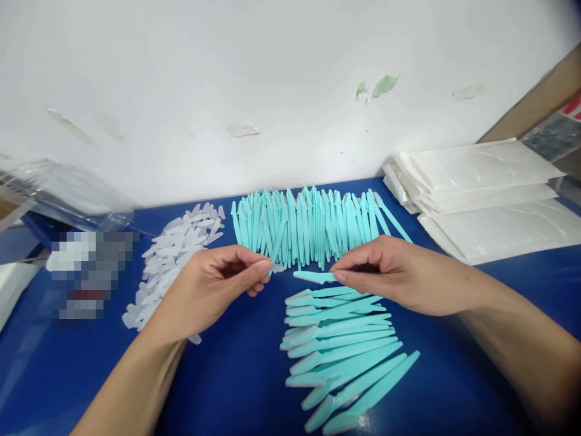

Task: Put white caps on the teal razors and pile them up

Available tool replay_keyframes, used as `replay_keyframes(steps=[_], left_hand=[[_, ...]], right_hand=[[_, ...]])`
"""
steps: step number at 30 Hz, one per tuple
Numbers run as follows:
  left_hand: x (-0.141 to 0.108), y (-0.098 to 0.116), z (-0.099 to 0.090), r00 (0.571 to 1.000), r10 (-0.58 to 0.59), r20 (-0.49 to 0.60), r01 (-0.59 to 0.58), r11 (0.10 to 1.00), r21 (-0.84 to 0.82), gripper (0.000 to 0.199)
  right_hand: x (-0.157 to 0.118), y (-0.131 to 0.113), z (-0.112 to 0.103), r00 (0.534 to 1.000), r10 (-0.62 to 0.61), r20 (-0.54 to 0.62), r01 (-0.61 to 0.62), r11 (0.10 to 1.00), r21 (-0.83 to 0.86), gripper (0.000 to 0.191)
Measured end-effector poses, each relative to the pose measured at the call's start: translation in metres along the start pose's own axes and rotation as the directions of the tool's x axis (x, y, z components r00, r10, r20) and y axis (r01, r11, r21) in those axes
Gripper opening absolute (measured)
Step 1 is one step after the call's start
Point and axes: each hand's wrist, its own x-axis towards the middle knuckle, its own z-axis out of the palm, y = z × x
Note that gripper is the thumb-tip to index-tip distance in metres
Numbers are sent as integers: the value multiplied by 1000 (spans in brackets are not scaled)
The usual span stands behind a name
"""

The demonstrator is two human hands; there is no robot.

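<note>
Between thumb and fingertips, my left hand (236,281) pinches a small translucent blade cap (276,267). My right hand (390,272) grips a turquoise eyebrow razor (311,277), its other end pointing left toward the cap; the two are a short way apart. Behind and beside my left wrist spreads a heap of loose translucent caps (170,254). Below my right hand lies a stack of turquoise razors (340,345), mostly with their blade ends to the left. A long row of upright-lying turquoise razors (304,224) stretches behind both hands, partly hidden by them.
A blue table (227,375) meets a white wall (272,79) at the back. White plastic packets (490,194) are piled at the right. Clear plastic (77,188) sits at the back left, with a pixelated patch in front of it.
</note>
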Motion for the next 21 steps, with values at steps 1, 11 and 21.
replay_keyframes(steps=[1,11,21], left_hand=[[1,-1,0,999,-34,19,35,998,-56,21],[3,3,10,976,-137,168,162,976,-143,25],[0,1,36,946,-149,289,193,972,-132,28]], right_hand=[[0,0,0,1000,0,0,0,1000,-4,37],[-1,-4,1,999,8,32,-7,999,-36,38],[3,-10,12,1000,-9,5,10,996,-90,31]])
